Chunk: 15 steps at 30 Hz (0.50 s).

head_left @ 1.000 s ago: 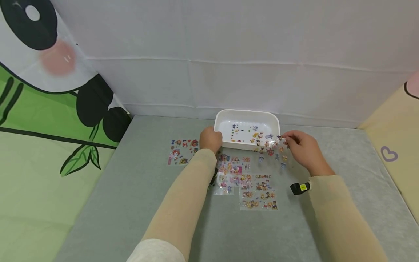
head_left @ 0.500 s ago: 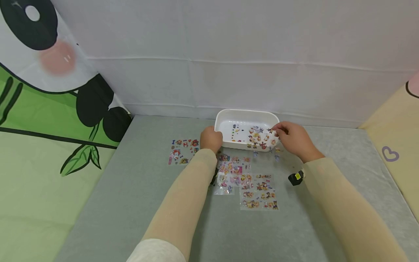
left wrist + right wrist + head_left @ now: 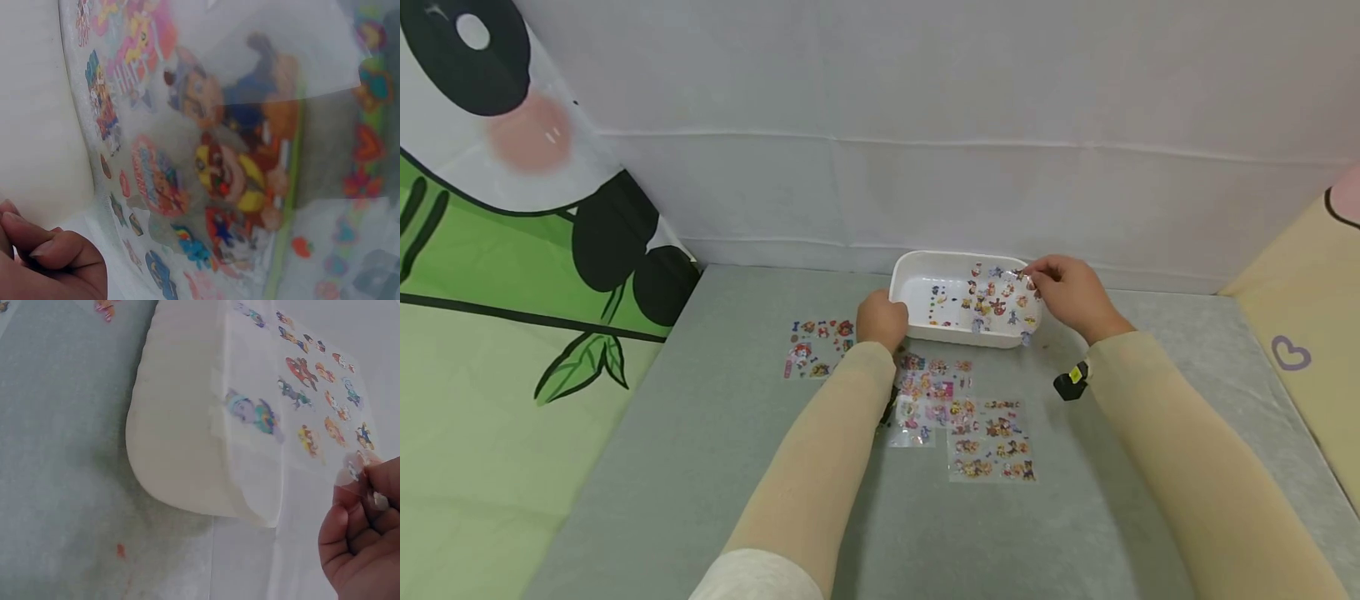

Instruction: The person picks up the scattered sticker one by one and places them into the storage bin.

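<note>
A white plastic tray (image 3: 917, 327) with rounded corners stands at the back of the table. My left hand (image 3: 882, 321) grips its near left corner; in the left wrist view the curled fingers (image 3: 53, 256) meet the tray wall (image 3: 37, 119). Between thumb and fingers, my right hand (image 3: 1072, 298) pinches a corner of a clear sticker sheet (image 3: 992, 293) printed with small cartoon figures. That sheet spreads over the right part of the tray, its near edge lying across the front rim in the right wrist view. Small stickers (image 3: 942, 293) show inside the tray on the left.
In front of the tray, several clear sticker sheets (image 3: 928, 385) overlap on the grey table (image 3: 700, 467). One separate sheet (image 3: 992, 442) lies nearest me, and another sheet (image 3: 812, 348) lies left of my left hand. A white cloth wall (image 3: 850, 192) rises behind the tray.
My right hand has moved left and away from me, carrying the sticker sheet from the table at the tray's front right to over the tray. My left hand has stayed at the tray corner.
</note>
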Each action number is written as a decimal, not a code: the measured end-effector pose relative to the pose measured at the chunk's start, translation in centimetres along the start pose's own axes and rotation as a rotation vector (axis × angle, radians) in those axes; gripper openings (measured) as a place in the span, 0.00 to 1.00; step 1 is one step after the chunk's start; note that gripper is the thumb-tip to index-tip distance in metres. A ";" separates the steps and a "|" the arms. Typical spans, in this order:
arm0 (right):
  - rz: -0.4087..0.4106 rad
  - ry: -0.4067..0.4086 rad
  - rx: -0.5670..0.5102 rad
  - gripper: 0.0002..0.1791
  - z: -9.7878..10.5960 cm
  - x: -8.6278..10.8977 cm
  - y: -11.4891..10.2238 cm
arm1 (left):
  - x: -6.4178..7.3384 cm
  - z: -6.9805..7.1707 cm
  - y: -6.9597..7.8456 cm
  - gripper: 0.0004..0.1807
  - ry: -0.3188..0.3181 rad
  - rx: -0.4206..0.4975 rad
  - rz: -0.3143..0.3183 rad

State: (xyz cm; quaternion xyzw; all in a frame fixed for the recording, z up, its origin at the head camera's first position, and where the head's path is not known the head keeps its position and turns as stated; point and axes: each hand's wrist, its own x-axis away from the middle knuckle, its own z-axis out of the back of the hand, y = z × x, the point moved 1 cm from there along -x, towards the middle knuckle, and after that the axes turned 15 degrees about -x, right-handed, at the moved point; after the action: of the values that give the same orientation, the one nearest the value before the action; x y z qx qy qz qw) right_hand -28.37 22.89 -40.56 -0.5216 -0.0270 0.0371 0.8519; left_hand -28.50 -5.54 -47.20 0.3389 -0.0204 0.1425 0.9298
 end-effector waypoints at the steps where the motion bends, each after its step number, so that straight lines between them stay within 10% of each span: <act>1: -0.007 0.007 -0.006 0.17 0.0 -0.1 0.0 | 0.0 0.0 0.0 0.17 -0.001 0.001 0.002; 15: -0.045 0.143 -0.022 0.17 -0.6 -1.2 0.5 | 0.1 0.1 0.0 0.18 -0.002 0.006 -0.003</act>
State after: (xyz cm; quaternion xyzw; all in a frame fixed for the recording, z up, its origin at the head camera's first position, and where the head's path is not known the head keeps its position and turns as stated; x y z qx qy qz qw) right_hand -29.49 22.49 -41.26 -0.5314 0.0215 -0.0197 0.8466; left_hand -28.40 -5.55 -47.07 0.3417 -0.0202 0.1410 0.9290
